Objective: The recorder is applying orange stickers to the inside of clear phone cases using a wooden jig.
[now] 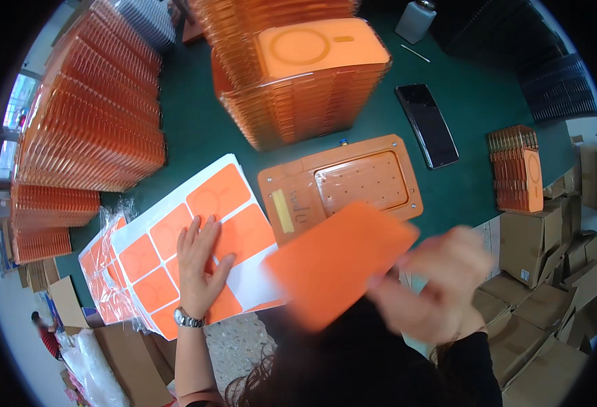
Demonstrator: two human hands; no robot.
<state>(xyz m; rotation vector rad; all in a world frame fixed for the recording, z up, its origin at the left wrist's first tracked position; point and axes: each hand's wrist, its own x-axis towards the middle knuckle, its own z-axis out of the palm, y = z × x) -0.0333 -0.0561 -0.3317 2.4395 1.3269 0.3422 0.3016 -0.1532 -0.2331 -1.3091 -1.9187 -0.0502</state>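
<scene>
My left hand [202, 264] lies flat with fingers spread on a stack of white sheets [254, 283] bearing rows of orange rounded-rectangle stickers. One spot on the top sheet, to the right of that hand, is bare white. Pinched at its right edge by my right hand [441, 281] is a single orange sticker [342, 261], raised above the sheets and blurred by motion. Just beyond it sits a brown fixture block [288, 180] with a recessed, dotted rectangular bed, a yellow strip and corner screws. The sticker covers part of the block's near edge.
Tall stacks of orange-tinted clear trays [305, 108] stand behind the block, with more trays [91, 129] at left and a small pile [515, 169] at right. A black smartphone [428, 127], a bottle [415, 22] and a white stick [415, 53] lie farther back. Cardboard boxes [529, 237] fill the right side.
</scene>
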